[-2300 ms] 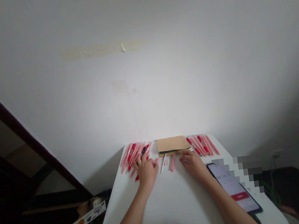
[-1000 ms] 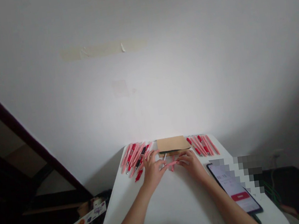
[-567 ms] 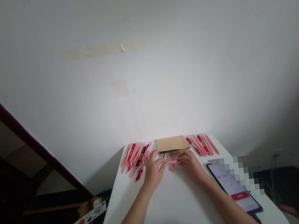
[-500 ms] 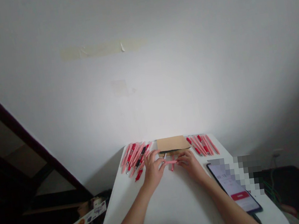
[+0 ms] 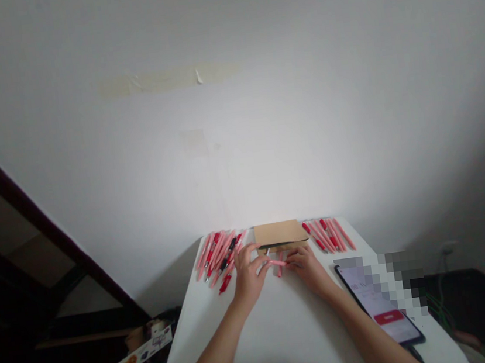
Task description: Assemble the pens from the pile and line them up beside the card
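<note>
My left hand (image 5: 248,279) and my right hand (image 5: 310,270) meet over the middle of a white table. Between them they pinch a pink pen piece (image 5: 276,262), held roughly level, one end in each hand's fingertips. Below it on the table lies another pink pen part (image 5: 279,272), partly covered. A thin white stick (image 5: 268,252) shows just behind my left fingers; what it is I cannot tell. Left of my left hand is a loose pile of pink, red and black pens (image 5: 220,255). Several pink and red pens (image 5: 329,235) lie side by side beyond my right hand.
A brown cardboard box or pad (image 5: 280,233) sits at the table's back, against the wall (image 5: 261,114). A phone (image 5: 384,311) with a lit screen lies by my right forearm. Dark clutter and a patterned carton (image 5: 140,356) are on the floor at left.
The pink pen piece between my fingertips tilts slightly, its right end a little lower. Both hands stay almost in place.
</note>
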Demonstrator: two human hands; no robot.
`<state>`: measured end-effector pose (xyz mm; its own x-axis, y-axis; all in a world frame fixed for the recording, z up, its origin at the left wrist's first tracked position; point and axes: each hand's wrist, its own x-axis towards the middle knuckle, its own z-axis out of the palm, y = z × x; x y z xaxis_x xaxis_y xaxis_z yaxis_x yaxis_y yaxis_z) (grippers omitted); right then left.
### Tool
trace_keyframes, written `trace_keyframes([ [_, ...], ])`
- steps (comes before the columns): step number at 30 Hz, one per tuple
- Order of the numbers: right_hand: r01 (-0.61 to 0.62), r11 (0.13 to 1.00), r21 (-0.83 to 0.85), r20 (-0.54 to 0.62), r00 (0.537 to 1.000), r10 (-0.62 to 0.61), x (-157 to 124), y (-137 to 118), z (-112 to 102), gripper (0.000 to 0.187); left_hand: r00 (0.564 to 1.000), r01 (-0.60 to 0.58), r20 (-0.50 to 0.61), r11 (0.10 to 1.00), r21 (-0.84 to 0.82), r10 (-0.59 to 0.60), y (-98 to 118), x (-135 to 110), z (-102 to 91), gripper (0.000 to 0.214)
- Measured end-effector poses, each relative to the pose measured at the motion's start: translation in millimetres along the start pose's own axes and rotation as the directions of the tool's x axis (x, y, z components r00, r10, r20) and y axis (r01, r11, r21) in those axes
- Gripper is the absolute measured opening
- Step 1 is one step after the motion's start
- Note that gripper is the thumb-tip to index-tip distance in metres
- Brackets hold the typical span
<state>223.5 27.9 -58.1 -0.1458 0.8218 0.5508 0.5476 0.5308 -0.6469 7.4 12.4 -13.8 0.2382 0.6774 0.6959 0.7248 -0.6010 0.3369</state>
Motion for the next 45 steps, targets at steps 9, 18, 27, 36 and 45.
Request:
trace_keyframes([
  [9,-0.029,0.999,0.028,0.018,0.999,0.028,0,-1,-3,0.018,0.999,0.049,-0.007,0.998,-0.031,-0.049,-2,0,1.5,0.005],
  [18,-0.031,0.999,0.021,0.009,0.999,0.031,1,-2,-4,0.018,0.997,0.074,-0.008,0.996,-0.04,-0.075,-4,1,-0.5,0.006],
  [27,-0.051,0.997,-0.066,-0.047,0.998,0.048,1,-8,-16,0.017,0.986,0.156,-0.062,0.988,0.012,-0.155,-9,4,-5.7,0.005],
  [36,-0.048,0.995,-0.083,-0.046,0.998,0.045,0,-6,-16,0.013,0.955,0.291,-0.103,0.948,0.132,-0.279,-14,5,-9.4,0.005],
  [45,-0.055,0.994,-0.092,-0.047,0.998,0.051,0,-10,-18,0.012,0.94,0.342,-0.099,0.888,0.308,-0.327,-8,7,-17.3,0.012],
])
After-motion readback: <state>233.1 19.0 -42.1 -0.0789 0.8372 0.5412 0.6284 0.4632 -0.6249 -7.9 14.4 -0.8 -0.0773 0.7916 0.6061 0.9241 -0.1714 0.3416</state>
